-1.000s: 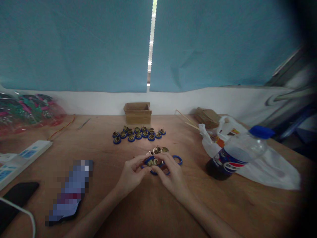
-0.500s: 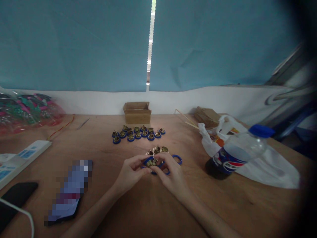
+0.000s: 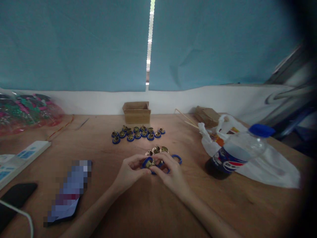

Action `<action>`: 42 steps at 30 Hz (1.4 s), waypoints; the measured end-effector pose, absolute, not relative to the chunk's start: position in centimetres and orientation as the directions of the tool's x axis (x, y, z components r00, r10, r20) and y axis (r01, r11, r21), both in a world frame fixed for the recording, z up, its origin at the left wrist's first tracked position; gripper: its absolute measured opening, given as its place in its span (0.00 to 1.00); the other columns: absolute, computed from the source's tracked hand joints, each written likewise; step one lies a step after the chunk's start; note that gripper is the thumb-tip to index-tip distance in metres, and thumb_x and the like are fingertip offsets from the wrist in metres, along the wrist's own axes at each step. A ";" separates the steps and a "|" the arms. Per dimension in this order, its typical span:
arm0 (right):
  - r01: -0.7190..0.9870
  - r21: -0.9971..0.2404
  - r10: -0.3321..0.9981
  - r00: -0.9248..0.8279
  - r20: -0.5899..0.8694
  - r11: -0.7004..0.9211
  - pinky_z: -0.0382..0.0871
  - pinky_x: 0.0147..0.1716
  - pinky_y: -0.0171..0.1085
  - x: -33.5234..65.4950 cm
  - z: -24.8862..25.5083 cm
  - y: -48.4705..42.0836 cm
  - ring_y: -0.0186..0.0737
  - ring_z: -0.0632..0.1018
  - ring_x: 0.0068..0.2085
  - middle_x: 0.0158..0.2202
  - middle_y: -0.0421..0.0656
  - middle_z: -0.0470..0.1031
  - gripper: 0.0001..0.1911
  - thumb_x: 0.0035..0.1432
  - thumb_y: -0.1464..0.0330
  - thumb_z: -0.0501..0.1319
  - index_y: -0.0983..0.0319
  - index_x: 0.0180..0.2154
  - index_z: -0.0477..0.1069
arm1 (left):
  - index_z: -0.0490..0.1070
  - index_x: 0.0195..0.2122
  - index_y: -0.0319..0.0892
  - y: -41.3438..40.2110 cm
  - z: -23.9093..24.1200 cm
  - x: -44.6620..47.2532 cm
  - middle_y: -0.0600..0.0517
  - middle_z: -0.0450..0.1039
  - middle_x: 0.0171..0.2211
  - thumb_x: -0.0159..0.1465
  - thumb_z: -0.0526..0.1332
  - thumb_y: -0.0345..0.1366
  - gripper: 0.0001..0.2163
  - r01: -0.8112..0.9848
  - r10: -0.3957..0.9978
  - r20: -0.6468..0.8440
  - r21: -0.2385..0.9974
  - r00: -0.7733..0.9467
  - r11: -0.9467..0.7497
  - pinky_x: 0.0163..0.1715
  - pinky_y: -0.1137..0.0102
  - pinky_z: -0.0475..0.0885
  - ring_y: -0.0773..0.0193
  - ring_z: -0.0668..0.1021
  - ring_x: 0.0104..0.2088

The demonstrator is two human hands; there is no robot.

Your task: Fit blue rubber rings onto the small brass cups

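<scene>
Low over the table, my left hand (image 3: 130, 172) pinches a blue ring (image 3: 144, 162) between thumb and fingers. A gold-coloured metal piece (image 3: 150, 163) shows inside that ring, which stands tilted. From the other side my right hand (image 3: 172, 170) is closed at the same spot, thumb and fingertips on the metal piece; its exact grip is partly hidden. Just behind the fingers lie several loose gold metal pieces (image 3: 156, 149). A loose blue ring (image 3: 176, 159) rests by the right knuckles, and more blue shows under the right fingers.
Farther back sit several gold pieces in blue rings (image 3: 137, 135), before an open cardboard box (image 3: 137, 117). A cola bottle (image 3: 230, 162) and white plastic bag (image 3: 269, 168) are at right. Left are a phone (image 3: 69, 195), a black object (image 3: 17, 198) and a power strip (image 3: 24, 158).
The blue ring between my fingers has tipped more upright, turning its gold-filled face. Both hands stay almost in place; the view shifts very slightly.
</scene>
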State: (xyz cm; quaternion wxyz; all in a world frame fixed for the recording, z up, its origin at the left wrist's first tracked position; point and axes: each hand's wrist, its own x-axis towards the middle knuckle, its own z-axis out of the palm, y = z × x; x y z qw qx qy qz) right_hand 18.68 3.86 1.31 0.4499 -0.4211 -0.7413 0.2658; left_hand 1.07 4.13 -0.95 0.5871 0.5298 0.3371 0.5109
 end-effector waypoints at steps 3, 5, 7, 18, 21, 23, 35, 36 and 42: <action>0.357 -0.810 0.882 -0.262 0.392 0.466 0.69 0.31 0.35 18.9 1.5 4.2 0.38 0.74 0.35 0.37 0.43 0.73 0.11 0.53 0.74 0.65 0.60 0.40 0.74 | 0.76 0.43 0.39 4.3 -0.9 1.0 0.46 0.80 0.42 0.49 0.71 0.26 0.19 -0.243 0.959 0.145 0.966 0.243 -0.085 0.49 0.63 0.72 0.57 0.80 0.44; 0.346 -0.828 0.892 -0.269 0.363 0.441 0.67 0.28 0.34 19.1 1.6 4.4 0.38 0.74 0.35 0.38 0.43 0.73 0.10 0.54 0.73 0.64 0.59 0.40 0.74 | 0.76 0.43 0.39 4.3 -0.8 1.0 0.46 0.79 0.43 0.50 0.70 0.26 0.18 -0.247 0.960 0.147 0.965 0.238 -0.087 0.49 0.63 0.72 0.57 0.79 0.45; 0.338 -0.842 0.901 -0.263 0.346 0.421 0.66 0.27 0.33 19.2 1.5 4.4 0.37 0.74 0.34 0.38 0.43 0.73 0.09 0.55 0.73 0.63 0.59 0.40 0.75 | 0.76 0.43 0.39 4.3 -0.7 0.9 0.46 0.79 0.43 0.50 0.70 0.26 0.18 -0.249 0.959 0.146 0.965 0.241 -0.084 0.49 0.63 0.72 0.57 0.79 0.45; 0.329 -0.866 0.926 -0.139 0.350 0.377 0.65 0.28 0.35 18.1 -0.1 4.3 0.37 0.72 0.31 0.33 0.41 0.71 0.06 0.51 0.74 0.65 0.60 0.33 0.71 | 0.76 0.42 0.39 3.7 -0.9 1.7 0.47 0.79 0.42 0.45 0.72 0.24 0.21 -0.277 0.969 0.068 0.961 0.236 0.001 0.48 0.63 0.73 0.56 0.79 0.44; 0.338 -0.858 0.922 -0.129 0.366 0.387 0.65 0.29 0.35 17.8 -0.5 4.2 0.37 0.72 0.31 0.33 0.41 0.70 0.08 0.51 0.75 0.64 0.60 0.34 0.69 | 0.75 0.42 0.40 3.7 -0.9 1.7 0.48 0.79 0.42 0.45 0.72 0.24 0.21 -0.267 0.970 0.070 0.964 0.232 -0.006 0.48 0.64 0.73 0.57 0.79 0.45; 0.337 -0.861 0.924 -0.134 0.358 0.382 0.64 0.29 0.35 17.7 -0.6 4.1 0.38 0.71 0.31 0.32 0.40 0.70 0.07 0.52 0.75 0.63 0.60 0.34 0.68 | 0.75 0.42 0.40 3.7 -0.9 1.7 0.48 0.79 0.43 0.46 0.72 0.24 0.21 -0.250 0.966 0.090 0.968 0.243 -0.028 0.48 0.65 0.72 0.58 0.79 0.45; 0.335 -0.859 0.920 -0.197 0.338 0.387 0.65 0.33 0.36 17.8 -1.2 4.3 0.39 0.70 0.35 0.35 0.41 0.68 0.04 0.58 0.71 0.59 0.60 0.36 0.64 | 0.75 0.42 0.39 3.7 -0.2 1.7 0.47 0.79 0.41 0.48 0.70 0.25 0.19 -0.157 0.966 0.140 0.982 0.215 -0.108 0.46 0.67 0.72 0.58 0.79 0.43; 0.336 -0.855 0.917 -0.199 0.345 0.394 0.64 0.33 0.36 17.8 -1.2 4.2 0.39 0.70 0.35 0.34 0.41 0.67 0.04 0.57 0.72 0.59 0.60 0.35 0.63 | 0.75 0.42 0.39 3.7 -0.3 1.6 0.47 0.79 0.41 0.48 0.70 0.25 0.19 -0.139 0.965 0.146 0.983 0.220 -0.117 0.47 0.67 0.72 0.58 0.79 0.44; 0.372 -0.802 0.883 -0.240 0.403 0.467 0.62 0.32 0.36 17.6 -1.4 3.7 0.38 0.68 0.34 0.32 0.41 0.67 0.04 0.59 0.74 0.55 0.60 0.33 0.62 | 0.74 0.42 0.38 3.5 -0.9 1.4 0.46 0.78 0.40 0.52 0.69 0.30 0.15 -0.066 0.955 0.178 0.984 0.237 -0.167 0.45 0.65 0.73 0.56 0.79 0.42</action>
